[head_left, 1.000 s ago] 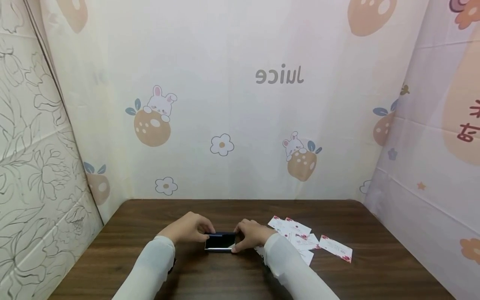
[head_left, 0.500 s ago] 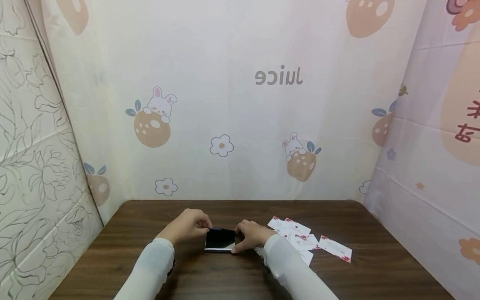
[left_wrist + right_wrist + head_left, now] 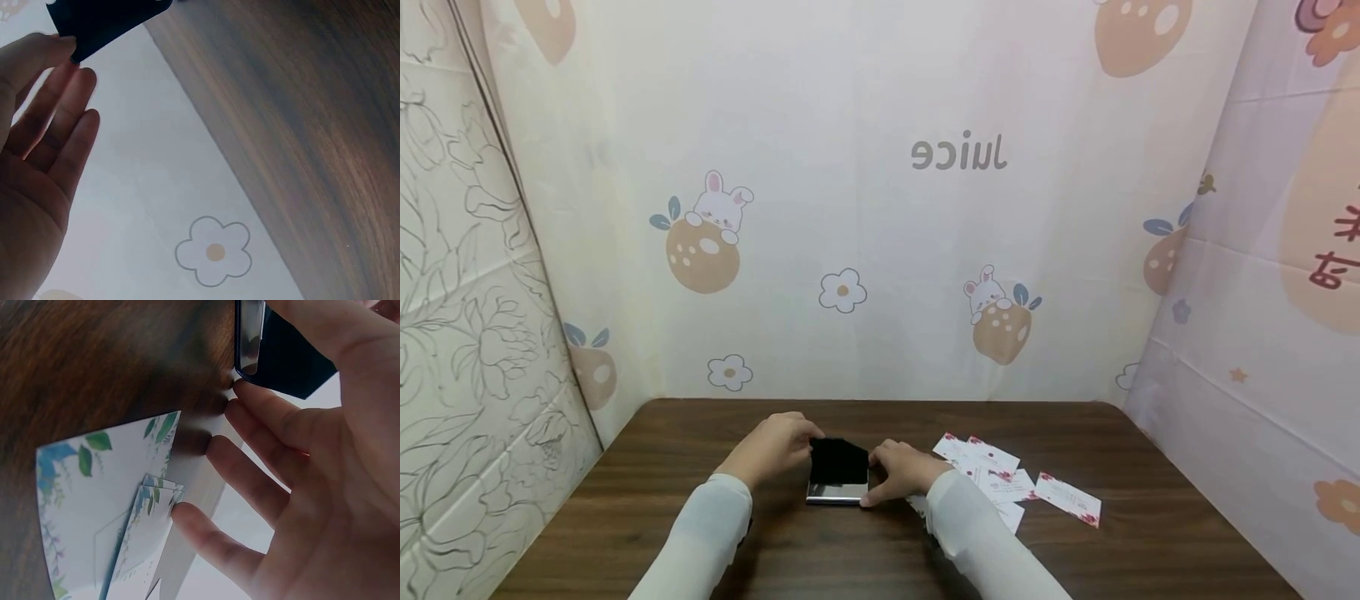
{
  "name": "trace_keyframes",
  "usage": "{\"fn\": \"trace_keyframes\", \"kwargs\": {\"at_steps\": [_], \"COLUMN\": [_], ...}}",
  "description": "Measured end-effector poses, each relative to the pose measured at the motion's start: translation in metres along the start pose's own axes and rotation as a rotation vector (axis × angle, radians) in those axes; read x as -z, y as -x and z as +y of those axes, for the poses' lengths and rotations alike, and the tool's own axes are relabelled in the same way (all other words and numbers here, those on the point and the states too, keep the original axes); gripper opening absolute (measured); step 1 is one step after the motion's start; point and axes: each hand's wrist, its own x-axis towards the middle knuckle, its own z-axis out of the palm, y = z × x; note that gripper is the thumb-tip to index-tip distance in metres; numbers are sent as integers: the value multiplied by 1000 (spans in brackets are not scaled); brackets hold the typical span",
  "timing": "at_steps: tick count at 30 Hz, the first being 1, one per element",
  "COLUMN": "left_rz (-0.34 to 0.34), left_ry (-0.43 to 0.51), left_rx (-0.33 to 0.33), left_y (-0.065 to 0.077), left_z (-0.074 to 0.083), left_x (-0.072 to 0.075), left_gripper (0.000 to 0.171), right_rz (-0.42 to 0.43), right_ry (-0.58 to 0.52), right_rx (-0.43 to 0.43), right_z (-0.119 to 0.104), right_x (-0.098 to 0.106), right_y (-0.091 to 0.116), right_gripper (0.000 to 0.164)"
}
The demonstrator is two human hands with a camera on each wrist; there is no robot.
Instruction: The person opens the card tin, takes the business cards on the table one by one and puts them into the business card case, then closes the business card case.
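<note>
A flat card case (image 3: pixel 837 495) with a shiny silver inside lies on the dark wooden table in the head view, its black lid (image 3: pixel 838 461) lifted at the far side. My left hand (image 3: pixel 769 450) is at the lid's upper left corner. In the left wrist view, thumb and forefinger pinch that black lid (image 3: pixel 106 25), the other fingers extended below. My right hand (image 3: pixel 906 468) holds the case's right side between thumb and fingers. In the right wrist view, its fingertips (image 3: pixel 240 394) sit at the case's edge, the other fingers spread down to the table.
Several white cards (image 3: pixel 1007 485) with red floral corners lie overlapping right of my right hand, one card (image 3: pixel 1069 498) apart. In the right wrist view, cards (image 3: pixel 94 506) with blue and green leaf prints lie near the little finger. A patterned curtain (image 3: pixel 850 208) hangs behind the table (image 3: pixel 820 558).
The case's lid has swung up and away from me, baring more of the silver inside. My left hand has risen slightly with the lid's corner. My right hand stays put.
</note>
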Motion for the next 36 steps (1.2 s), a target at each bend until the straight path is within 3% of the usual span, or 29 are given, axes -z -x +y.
{"fn": "trace_keyframes", "kwargs": {"at_steps": [9,24,36], "left_rz": [-77,-255,-393], "left_ry": [-48,-87,2], "left_rx": [44,187,321], "left_y": [1,-12,-12], "left_z": [1,-2,-3], "left_x": [-3,-17,-25], "left_gripper": [40,48,53], "right_rz": [9,12,15], "right_ry": [-14,-3,16], "right_rx": [1,-41,-11], "right_z": [1,-2,0], "right_x": [-1,-1,-4], "right_y": [1,0,0], "right_gripper": [63,67,68]}}
